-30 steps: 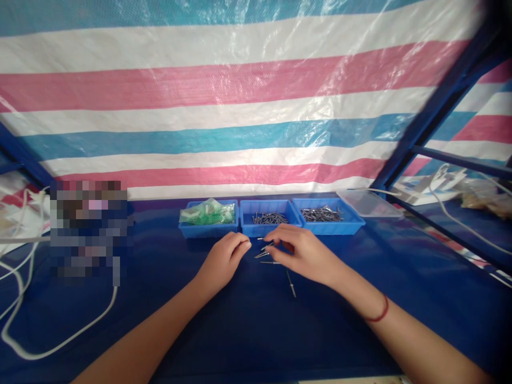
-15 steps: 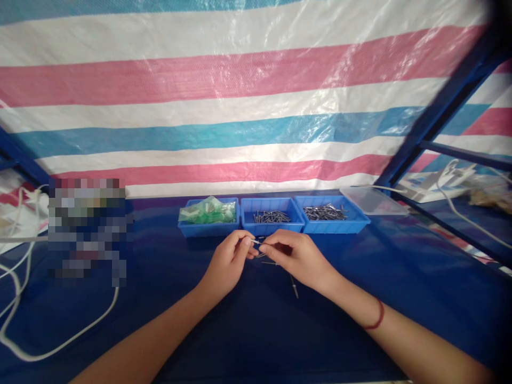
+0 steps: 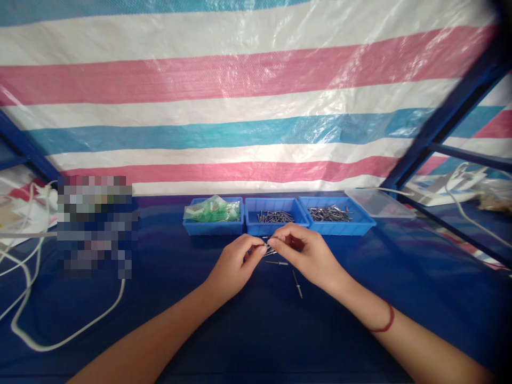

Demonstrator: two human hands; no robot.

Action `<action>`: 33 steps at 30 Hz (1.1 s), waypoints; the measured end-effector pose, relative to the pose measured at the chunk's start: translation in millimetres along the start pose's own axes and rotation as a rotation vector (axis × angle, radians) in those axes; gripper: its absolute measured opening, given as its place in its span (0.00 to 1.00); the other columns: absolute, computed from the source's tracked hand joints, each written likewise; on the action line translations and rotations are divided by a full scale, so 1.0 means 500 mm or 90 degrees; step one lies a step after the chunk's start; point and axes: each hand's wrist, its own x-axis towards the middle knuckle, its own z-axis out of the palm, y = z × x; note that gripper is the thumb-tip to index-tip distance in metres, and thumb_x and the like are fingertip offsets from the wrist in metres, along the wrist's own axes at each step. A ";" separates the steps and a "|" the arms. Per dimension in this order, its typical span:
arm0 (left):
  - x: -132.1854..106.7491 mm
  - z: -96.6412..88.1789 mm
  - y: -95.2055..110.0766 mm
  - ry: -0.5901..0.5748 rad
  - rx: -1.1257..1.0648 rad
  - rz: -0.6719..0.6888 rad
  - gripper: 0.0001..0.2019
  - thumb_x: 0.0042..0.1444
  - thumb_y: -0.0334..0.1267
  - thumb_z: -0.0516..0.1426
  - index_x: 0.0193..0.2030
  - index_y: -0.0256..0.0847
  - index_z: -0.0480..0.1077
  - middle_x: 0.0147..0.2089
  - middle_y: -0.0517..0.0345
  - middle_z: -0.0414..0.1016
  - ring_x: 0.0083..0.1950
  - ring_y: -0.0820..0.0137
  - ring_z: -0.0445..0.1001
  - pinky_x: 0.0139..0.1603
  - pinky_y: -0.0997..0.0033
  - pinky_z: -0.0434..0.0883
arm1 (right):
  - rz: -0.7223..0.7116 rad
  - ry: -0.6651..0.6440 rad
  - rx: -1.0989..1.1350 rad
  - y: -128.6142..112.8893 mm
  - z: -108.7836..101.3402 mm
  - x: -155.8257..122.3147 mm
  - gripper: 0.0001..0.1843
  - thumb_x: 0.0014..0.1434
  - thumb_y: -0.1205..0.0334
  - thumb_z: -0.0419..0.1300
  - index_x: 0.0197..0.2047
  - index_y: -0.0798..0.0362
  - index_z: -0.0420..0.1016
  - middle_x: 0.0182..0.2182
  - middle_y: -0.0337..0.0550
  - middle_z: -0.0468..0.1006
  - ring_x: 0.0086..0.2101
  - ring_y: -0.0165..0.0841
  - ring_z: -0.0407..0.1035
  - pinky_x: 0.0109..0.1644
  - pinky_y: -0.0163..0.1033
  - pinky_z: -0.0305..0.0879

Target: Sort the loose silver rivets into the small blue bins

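Note:
My left hand [image 3: 237,262] and my right hand [image 3: 306,253] meet fingertip to fingertip just in front of the middle blue bin [image 3: 276,226]. Thumb and forefinger of each hand are pinched together at a small metal blind rivet [image 3: 266,245], mostly covered by the fingers. Several loose rivets lie on the dark blue table under and beside my right hand; one rivet [image 3: 277,262] points sideways and another rivet [image 3: 298,285] lies nearer to me. Inside the middle bin is a pile of rivets [image 3: 275,217].
The left blue bin [image 3: 214,229] holds a green-tinted plastic bag [image 3: 216,209]. More metal pieces [image 3: 330,213] fill part of the right blue bin [image 3: 356,226]. Beside it lies a translucent lid [image 3: 382,205]. A white cable [image 3: 80,337] curves over the table at left, near a pixelated area.
My fingertips have come closer together, the left ones moving right, and the rivet is now mostly covered. The whole view has shifted slightly.

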 end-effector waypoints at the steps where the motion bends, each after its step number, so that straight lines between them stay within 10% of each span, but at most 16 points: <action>1: 0.000 0.001 -0.001 0.007 -0.003 0.001 0.08 0.62 0.39 0.52 0.36 0.40 0.68 0.32 0.60 0.69 0.33 0.73 0.68 0.35 0.75 0.65 | 0.000 -0.002 0.002 0.000 0.000 0.000 0.11 0.58 0.55 0.60 0.31 0.54 0.72 0.26 0.39 0.68 0.26 0.28 0.61 0.30 0.35 0.60; 13: -0.002 0.000 -0.006 0.066 -0.030 0.001 0.07 0.60 0.36 0.55 0.44 0.41 0.68 0.37 0.59 0.71 0.36 0.72 0.70 0.38 0.74 0.67 | -0.120 -0.108 -0.216 -0.024 -0.027 0.007 0.07 0.59 0.67 0.54 0.31 0.53 0.72 0.27 0.38 0.71 0.26 0.27 0.63 0.31 0.33 0.59; 25: 0.001 0.006 -0.002 -0.126 0.218 0.080 0.10 0.60 0.41 0.55 0.44 0.48 0.76 0.43 0.55 0.74 0.44 0.64 0.69 0.45 0.63 0.64 | 0.093 0.260 -0.691 0.062 -0.238 0.049 0.15 0.57 0.53 0.56 0.38 0.54 0.76 0.20 0.43 0.75 0.21 0.35 0.67 0.25 0.36 0.52; 33: -0.001 0.019 0.008 -0.126 0.326 0.071 0.12 0.65 0.38 0.48 0.39 0.41 0.73 0.44 0.55 0.71 0.45 0.64 0.67 0.44 0.63 0.63 | -0.073 -0.069 -0.440 -0.006 -0.123 0.031 0.12 0.61 0.57 0.53 0.36 0.52 0.76 0.22 0.39 0.73 0.23 0.30 0.66 0.30 0.35 0.57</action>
